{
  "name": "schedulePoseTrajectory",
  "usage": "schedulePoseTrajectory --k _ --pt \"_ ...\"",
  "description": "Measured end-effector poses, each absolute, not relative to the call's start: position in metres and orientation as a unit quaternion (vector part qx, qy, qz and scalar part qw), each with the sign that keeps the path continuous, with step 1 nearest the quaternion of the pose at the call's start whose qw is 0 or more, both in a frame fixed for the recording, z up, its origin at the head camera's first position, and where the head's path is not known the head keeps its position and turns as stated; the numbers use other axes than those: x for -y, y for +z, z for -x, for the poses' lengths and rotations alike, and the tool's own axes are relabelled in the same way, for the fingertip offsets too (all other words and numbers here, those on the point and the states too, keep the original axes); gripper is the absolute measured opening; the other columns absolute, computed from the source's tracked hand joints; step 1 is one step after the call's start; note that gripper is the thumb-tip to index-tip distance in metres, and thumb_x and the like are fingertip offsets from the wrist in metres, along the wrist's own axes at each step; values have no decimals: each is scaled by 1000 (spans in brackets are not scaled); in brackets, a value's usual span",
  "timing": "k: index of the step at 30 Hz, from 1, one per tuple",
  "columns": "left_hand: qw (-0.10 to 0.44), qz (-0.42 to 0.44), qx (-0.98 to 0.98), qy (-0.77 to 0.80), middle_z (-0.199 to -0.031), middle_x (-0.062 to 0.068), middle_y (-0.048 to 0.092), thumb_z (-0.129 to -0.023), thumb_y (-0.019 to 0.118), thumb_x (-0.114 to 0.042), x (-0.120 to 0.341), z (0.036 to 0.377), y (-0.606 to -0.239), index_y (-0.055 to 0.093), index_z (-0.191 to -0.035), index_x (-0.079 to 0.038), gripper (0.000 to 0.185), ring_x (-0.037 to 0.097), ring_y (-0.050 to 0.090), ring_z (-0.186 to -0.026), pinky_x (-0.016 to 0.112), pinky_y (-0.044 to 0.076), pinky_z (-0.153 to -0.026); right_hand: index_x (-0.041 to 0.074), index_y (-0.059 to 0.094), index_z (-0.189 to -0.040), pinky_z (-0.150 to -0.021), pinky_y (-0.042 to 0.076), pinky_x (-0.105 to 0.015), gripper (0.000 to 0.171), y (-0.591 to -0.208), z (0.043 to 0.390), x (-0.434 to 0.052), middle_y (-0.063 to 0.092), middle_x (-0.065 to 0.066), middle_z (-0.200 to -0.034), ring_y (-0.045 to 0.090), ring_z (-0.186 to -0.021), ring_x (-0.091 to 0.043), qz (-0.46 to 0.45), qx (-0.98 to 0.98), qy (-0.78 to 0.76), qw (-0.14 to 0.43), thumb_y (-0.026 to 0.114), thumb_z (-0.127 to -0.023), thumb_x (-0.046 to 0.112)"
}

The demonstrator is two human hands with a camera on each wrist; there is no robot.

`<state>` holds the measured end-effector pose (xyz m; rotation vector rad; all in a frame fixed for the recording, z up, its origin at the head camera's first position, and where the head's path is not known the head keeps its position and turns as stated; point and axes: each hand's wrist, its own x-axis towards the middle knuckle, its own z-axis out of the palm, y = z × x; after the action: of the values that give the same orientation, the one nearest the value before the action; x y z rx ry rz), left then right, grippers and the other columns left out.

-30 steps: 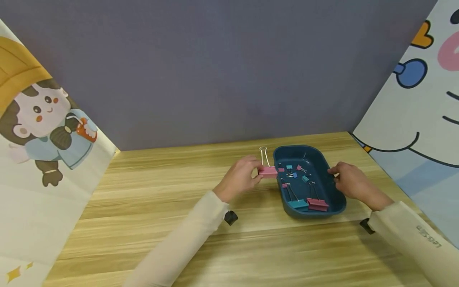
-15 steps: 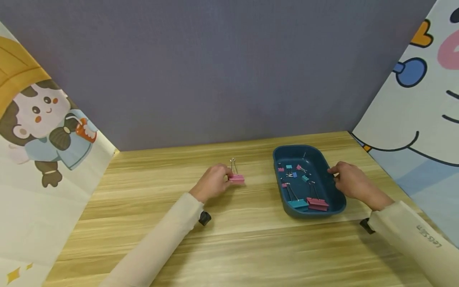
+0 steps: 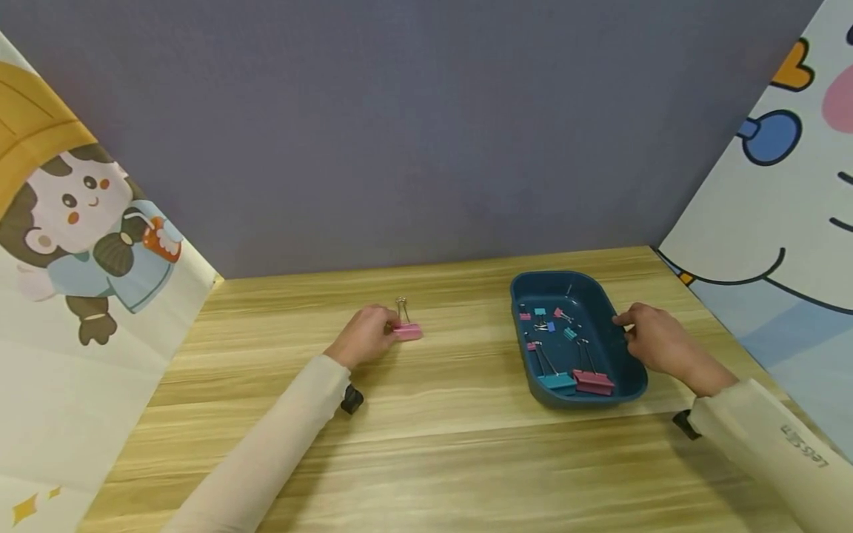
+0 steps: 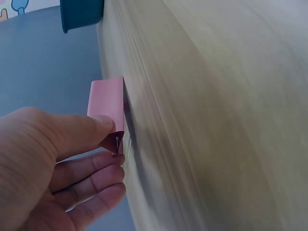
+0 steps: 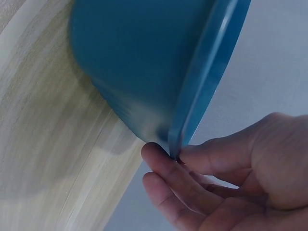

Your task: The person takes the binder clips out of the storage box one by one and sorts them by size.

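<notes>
The left grip is clamped on a pink binder clip: in the left wrist view the thumb lies on one face of the clip and the curled fingers close beneath it. The clip sits at this grip's fingertips, its body down at the wooden surface and its wire handles standing up just behind it. A pale sleeve runs back from the wrist, with a small black device under it.

The right grip is clamped on the rim of a dark blue tray, well apart from the left grip, on the far side of the clip from it. In the right wrist view thumb and fingers pinch the tray's edge, the tray's underside resting on the surface.

Inside the tray, just beyond the right grip's fingertips, lie small pink and teal clips; nearer the person, a larger teal clip and a larger pink clip lie side by side.

Farther off, a grey wall rises behind the surface, with cartoon panels at either side.
</notes>
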<state>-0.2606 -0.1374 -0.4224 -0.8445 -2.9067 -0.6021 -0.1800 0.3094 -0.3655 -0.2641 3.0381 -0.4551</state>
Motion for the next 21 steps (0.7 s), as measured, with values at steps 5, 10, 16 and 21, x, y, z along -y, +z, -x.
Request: schedulePoseTrajectory --k 5,10,16,21 --pt "10 263 945 -195 -83 -1 66 -81 75 -11 150 263 -424 73 -89 -10 8 15 56 -77 34 47 -74 -20 59 -107 -59 50 -40 32 -367 180 -309 55 -28 -95 61 -80 -35 90 -985 -144 21 53 -76 -14" --pt "1 246 950 -193 -86 1 66 -82 73 -8 160 265 -425 74 -90 -11 9 17 55 -78 35 46 -76 -20 59 -107 -57 49 -37 33 -366 179 -310 55 -28 -95 60 -77 -32 90 -985 -145 19 53 -75 -14" --pt "-3 244 949 -200 -91 4 68 -82 73 -7 163 267 -427 73 -96 -9 14 19 57 -84 37 48 -80 -20 59 -108 -57 48 -36 34 -366 179 -310 55 -29 -98 58 -75 -28 92 -985 -142 16 53 -75 -14" --pt "-10 239 949 -207 -92 5 67 -81 73 -6 164 269 -428 73 -98 -7 16 19 58 -84 36 48 -80 -19 59 -108 -60 50 -40 34 -367 180 -309 55 -30 -100 59 -77 -30 91 -986 -140 19 53 -76 -14"
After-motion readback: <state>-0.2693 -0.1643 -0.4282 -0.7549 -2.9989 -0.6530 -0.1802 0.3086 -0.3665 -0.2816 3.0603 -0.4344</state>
